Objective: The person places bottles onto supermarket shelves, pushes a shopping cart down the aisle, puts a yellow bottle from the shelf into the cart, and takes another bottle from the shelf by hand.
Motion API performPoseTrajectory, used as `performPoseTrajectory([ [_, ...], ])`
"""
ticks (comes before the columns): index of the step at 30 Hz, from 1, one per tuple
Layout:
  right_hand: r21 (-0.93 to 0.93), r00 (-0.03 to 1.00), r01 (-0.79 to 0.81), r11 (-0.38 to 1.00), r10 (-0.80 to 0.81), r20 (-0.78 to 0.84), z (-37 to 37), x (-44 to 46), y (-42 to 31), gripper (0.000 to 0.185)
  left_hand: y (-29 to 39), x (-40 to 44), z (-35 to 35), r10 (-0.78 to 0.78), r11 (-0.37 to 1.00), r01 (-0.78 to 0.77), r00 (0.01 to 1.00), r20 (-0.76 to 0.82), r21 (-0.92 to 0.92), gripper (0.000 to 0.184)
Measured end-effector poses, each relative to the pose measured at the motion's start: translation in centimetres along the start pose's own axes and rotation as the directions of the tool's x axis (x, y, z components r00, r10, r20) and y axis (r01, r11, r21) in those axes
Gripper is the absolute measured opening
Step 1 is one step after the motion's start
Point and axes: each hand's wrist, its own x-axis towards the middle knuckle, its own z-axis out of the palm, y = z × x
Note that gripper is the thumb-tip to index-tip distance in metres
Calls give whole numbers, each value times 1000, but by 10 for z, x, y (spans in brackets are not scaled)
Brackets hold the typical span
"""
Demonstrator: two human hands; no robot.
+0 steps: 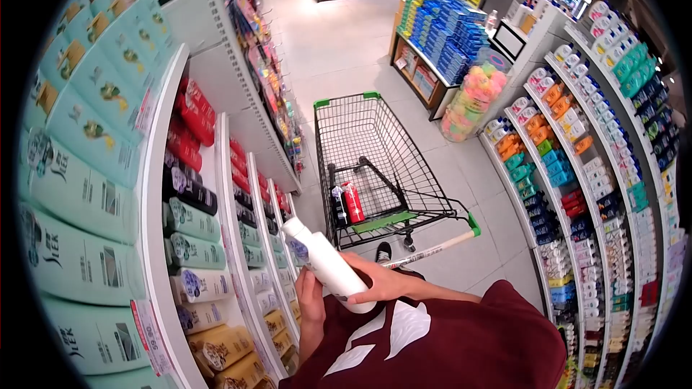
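A plain white bottle (337, 268) is tilted in front of my chest, its cap end pointing up and left toward the shelf. My right hand (378, 278) is wrapped around its lower part, thumb across the side facing me. On the left side, the fingers of my left hand (311, 301) press against the bottle, partly hidden behind it. Part of a purple label shows near its left edge. Beyond my hands stands a wire shopping cart (425, 173) with green corners. A red bottle (352, 202) and a dark bottle (339, 206) sit inside it, near the handle.
Close on my left, shelves hold pale green bottles (76, 245), red bottles (189, 130) and yellow bottles (223, 349). Shelving with many bottles (569, 137) curves along the right. Ahead are a stack of blue boxes (447, 32) and a bin of colourful balls (473, 101).
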Motion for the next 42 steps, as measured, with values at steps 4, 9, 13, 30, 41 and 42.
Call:
performPoseTrajectory([
  [4,87,997,-76,993,77,-16,-1,-3,6,89,4,-2,2,-56,998,61,988,141,-31,50],
  [9,291,987,-148,945,160,-18,0,-5,7,85,7,-2,11,-30,1000,30,984,178,3,53],
  [13,282,988,-123,952,143,-53,-1,-2,7,87,7,-8,16,36,999,-34,998,45,-33,49],
  [30,118,976,201,972,-209,62,83,94,1,101,54,-51,-17,927,40,-363,361,101,931,47],
  [41,51,948,254,966,-259,183,151,141,-5,88,28,-60,-31,970,224,-217,139,-197,950,76],
  [42,-31,946,271,962,-261,191,154,144,-6,85,24,-65,-34,943,290,-172,216,-252,941,88],
])
